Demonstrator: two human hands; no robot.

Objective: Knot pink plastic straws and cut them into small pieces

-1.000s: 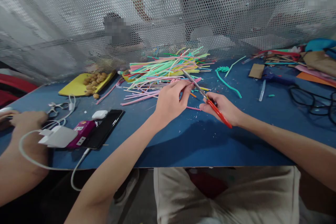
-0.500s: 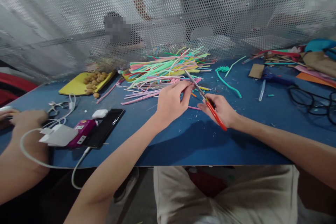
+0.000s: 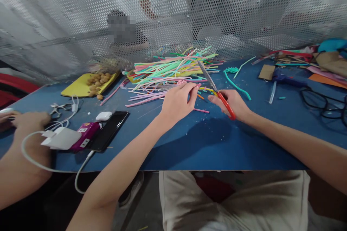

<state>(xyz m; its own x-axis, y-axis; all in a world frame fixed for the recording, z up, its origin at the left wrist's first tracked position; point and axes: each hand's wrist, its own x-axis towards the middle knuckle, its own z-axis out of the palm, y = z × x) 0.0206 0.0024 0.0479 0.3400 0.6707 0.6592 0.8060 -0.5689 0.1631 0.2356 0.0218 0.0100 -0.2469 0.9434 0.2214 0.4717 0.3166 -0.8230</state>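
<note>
My left hand (image 3: 179, 101) is closed in a pinch on a pink pipe cleaner (image 3: 198, 85), whose short end pokes past the fingertips. A curled pink clump (image 3: 181, 82) shows just behind the knuckles; I cannot tell whether it joins that piece. In my right hand (image 3: 234, 104) is a pair of red-handled scissors (image 3: 226, 104), blades pointing up and away to the left. Their blades stand apart from the pink end. Beyond both hands lies a heap of pastel pipe cleaners (image 3: 168, 70). One loose pink pipe cleaner (image 3: 202, 110) rests below my left fingertips.
A phone (image 3: 110, 130), white charger (image 3: 63, 138) and cables are at left, near another person's arm (image 3: 27, 151). Behind them is a yellow sheet (image 3: 74, 85) with small brown balls (image 3: 99, 79). A green twisted piece (image 3: 231, 70), glue gun (image 3: 290, 80) and black cable (image 3: 322, 104) lie right.
The scissors have moved right and slightly up, away from my left fingertips. The pink end past those fingertips is shorter, and a small pink bit shows beside it. My left hand has barely moved.
</note>
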